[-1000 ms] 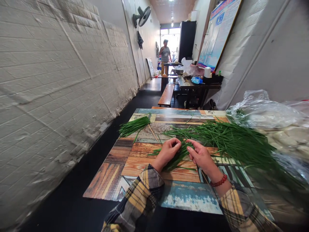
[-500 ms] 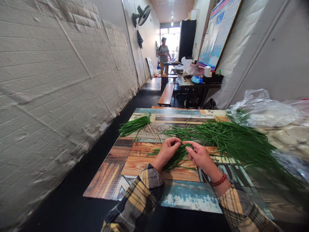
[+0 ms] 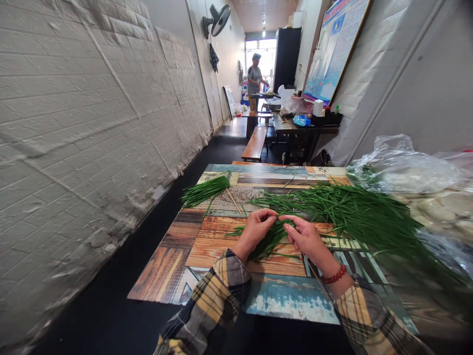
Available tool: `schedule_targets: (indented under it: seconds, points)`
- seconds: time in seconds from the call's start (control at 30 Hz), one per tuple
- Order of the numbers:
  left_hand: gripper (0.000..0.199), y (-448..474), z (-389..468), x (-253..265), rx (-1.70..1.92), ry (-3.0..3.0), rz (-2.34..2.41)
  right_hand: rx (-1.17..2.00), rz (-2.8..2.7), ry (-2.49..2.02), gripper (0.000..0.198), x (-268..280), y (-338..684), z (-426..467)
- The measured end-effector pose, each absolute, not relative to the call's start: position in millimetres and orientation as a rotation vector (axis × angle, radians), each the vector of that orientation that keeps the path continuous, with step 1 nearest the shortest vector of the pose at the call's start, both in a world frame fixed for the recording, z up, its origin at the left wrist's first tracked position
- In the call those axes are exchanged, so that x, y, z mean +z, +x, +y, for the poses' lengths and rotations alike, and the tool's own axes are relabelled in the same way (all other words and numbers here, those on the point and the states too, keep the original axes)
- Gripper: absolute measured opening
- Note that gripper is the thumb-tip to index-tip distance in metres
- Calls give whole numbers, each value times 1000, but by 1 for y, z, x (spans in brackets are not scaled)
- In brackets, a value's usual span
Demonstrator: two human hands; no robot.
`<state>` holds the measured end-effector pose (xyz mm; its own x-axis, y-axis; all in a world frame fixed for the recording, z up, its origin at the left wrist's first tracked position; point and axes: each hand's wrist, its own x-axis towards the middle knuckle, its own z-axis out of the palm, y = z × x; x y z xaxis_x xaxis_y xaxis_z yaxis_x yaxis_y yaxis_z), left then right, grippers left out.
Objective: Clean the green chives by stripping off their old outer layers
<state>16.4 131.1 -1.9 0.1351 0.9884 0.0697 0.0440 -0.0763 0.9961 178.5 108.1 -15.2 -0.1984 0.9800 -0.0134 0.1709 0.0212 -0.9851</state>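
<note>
Pinching thin, grassy grn. stalks [image 3: 271, 242], both hands [image 3: 256, 229] [image 3: 307, 240], part-curled, sit over glossy, patchwork wood-look tbl. [image 3: 218, 254]

stalks [image 3: 362, 212]: green | sleeves [image 3: 225, 278]: yellow, grey, black plaid | bracelet [image 3: 336, 276]: red | table [image 3: 214, 254]: brown-blue plank print

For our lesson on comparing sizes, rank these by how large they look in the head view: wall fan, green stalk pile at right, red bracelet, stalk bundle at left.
1. Green stalk pile
2. Stalk bundle
3. Wall fan
4. Red bracelet
The fan is farther away, so its true rank is unsure.
</note>
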Motion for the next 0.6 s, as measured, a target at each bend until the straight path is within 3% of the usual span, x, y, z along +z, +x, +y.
schedule_targets:
  seconds: [0.6]
  points:
    - [18,17,131,-1,1166,1429,1093,1257,-1491,-1233,40,-14,178,107]
